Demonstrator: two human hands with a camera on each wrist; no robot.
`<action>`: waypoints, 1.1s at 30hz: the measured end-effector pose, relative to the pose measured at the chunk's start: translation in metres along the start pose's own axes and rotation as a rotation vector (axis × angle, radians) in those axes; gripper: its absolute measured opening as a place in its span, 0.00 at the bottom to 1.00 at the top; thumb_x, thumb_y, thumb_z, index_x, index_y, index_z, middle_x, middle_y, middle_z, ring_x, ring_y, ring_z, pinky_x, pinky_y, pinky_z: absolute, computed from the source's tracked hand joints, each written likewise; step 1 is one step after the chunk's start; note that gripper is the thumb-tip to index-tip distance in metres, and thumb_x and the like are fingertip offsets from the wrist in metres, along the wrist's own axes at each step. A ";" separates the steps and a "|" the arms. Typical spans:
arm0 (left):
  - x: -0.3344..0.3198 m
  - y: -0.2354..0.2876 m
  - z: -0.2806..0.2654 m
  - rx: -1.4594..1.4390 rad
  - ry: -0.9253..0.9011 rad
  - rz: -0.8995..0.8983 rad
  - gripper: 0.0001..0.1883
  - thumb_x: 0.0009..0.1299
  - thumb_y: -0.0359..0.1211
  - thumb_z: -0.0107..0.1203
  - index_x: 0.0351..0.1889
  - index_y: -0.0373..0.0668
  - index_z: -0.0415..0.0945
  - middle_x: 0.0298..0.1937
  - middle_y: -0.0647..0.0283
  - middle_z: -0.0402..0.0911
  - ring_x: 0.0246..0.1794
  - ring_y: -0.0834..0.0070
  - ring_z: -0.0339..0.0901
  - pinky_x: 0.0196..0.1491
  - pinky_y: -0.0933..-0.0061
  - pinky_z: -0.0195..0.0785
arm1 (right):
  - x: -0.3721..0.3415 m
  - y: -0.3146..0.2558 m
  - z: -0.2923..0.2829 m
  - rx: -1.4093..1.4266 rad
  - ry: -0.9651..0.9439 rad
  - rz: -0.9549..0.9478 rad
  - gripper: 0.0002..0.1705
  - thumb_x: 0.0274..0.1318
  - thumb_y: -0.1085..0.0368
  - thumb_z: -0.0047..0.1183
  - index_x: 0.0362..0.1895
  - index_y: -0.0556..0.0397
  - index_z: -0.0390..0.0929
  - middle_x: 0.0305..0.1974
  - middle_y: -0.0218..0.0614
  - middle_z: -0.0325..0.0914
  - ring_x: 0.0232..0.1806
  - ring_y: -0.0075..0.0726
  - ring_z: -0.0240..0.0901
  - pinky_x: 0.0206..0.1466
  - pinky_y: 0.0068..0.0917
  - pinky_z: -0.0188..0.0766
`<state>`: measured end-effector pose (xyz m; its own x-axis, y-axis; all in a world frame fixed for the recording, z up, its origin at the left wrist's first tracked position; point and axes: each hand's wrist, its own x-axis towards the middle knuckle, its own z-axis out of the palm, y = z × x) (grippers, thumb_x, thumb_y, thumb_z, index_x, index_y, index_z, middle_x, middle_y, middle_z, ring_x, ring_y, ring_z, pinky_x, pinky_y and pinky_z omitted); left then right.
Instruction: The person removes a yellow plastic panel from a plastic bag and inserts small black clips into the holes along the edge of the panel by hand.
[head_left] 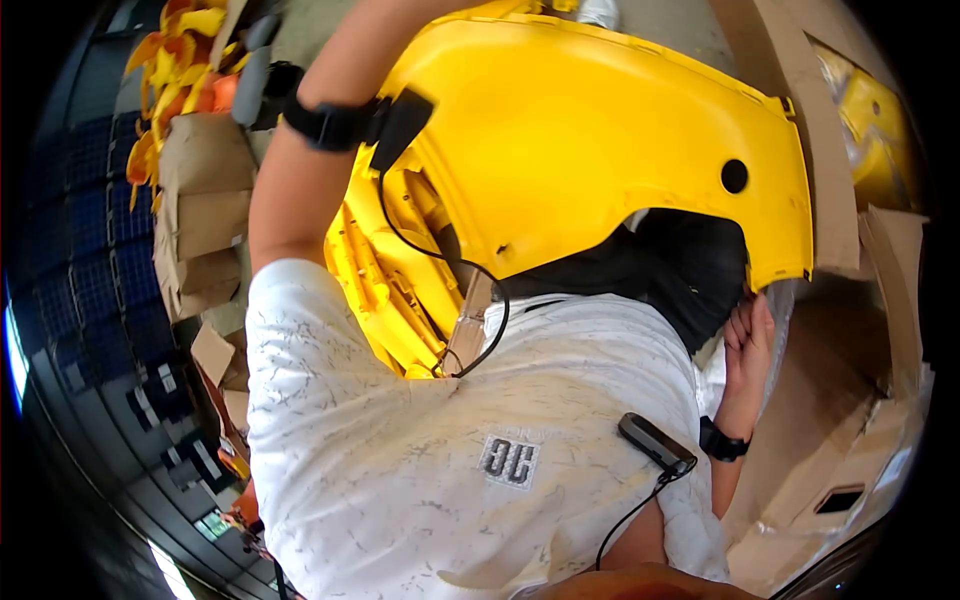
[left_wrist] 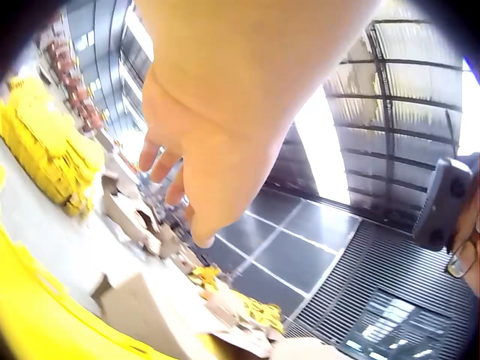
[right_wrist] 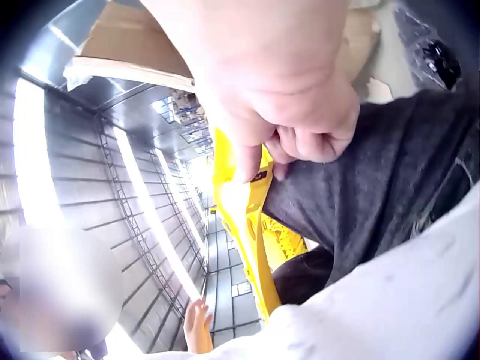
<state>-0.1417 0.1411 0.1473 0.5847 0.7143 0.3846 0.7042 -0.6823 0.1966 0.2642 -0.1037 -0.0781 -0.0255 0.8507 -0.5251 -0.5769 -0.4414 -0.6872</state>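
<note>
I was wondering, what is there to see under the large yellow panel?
Dark trousers show at the cutout of the panel, and more yellow parts show past one edge. Whatever lies beneath the panel's solid middle is hidden.

Large panel was plain bright yellow, round hole showed black. Shirt was white with thin grey squiggly marks; chest patch pale with dark grey characters. Trousers looked faded black. Wrist straps black. Cardboard boxes plain brown. Stacked parts yellow.
</note>
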 end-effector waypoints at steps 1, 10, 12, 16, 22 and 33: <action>-0.032 -0.015 -0.008 0.069 0.047 -0.115 0.25 0.69 0.43 0.59 0.60 0.41 0.71 0.60 0.48 0.72 0.60 0.55 0.69 0.63 0.59 0.62 | -0.005 -0.004 0.003 -0.011 0.039 0.020 0.19 0.72 0.54 0.44 0.48 0.59 0.75 0.18 0.17 0.51 0.16 0.11 0.42 0.17 0.15 0.39; -0.251 0.024 0.043 -1.617 0.197 -1.346 0.31 0.72 0.49 0.55 0.67 0.40 0.65 0.59 0.59 0.77 0.59 0.66 0.74 0.60 0.65 0.67 | -0.050 -0.068 0.018 -0.293 -0.339 -0.117 0.22 0.71 0.54 0.46 0.47 0.64 0.78 0.14 0.20 0.57 0.14 0.15 0.48 0.18 0.18 0.43; -0.257 0.034 0.072 -1.737 0.130 -1.282 0.28 0.74 0.48 0.52 0.66 0.41 0.66 0.61 0.59 0.76 0.58 0.68 0.75 0.60 0.65 0.68 | -0.049 -0.089 0.072 -0.396 -0.437 -0.352 0.20 0.67 0.58 0.50 0.49 0.63 0.79 0.14 0.21 0.59 0.15 0.17 0.53 0.19 0.18 0.47; -0.246 0.045 0.098 -1.792 0.269 -1.362 0.26 0.73 0.42 0.55 0.64 0.38 0.67 0.61 0.59 0.77 0.58 0.66 0.77 0.62 0.65 0.69 | -0.077 -0.113 0.187 -0.632 -0.422 -0.720 0.15 0.57 0.59 0.58 0.37 0.60 0.82 0.14 0.24 0.61 0.16 0.21 0.61 0.19 0.21 0.52; -0.257 0.058 0.104 -1.918 0.250 -1.269 0.23 0.68 0.28 0.57 0.61 0.32 0.69 0.57 0.53 0.78 0.56 0.62 0.77 0.62 0.63 0.69 | -0.104 -0.173 0.270 -0.976 -1.305 -0.748 0.13 0.39 0.61 0.64 0.16 0.46 0.71 0.12 0.26 0.64 0.10 0.30 0.57 0.16 0.28 0.55; -0.210 0.064 -0.016 -1.535 1.208 -0.814 0.20 0.75 0.34 0.51 0.62 0.37 0.68 0.59 0.55 0.75 0.60 0.61 0.73 0.64 0.57 0.67 | -0.151 -0.180 0.266 -1.174 -1.158 -1.065 0.12 0.39 0.60 0.63 0.17 0.49 0.73 0.13 0.27 0.64 0.12 0.29 0.58 0.18 0.29 0.54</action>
<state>-0.2259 -0.0555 0.0936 -0.5364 0.8436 -0.0221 -0.5761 -0.3470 0.7401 0.1545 -0.0770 0.2590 -0.8063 0.3846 0.4493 0.0077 0.7664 -0.6423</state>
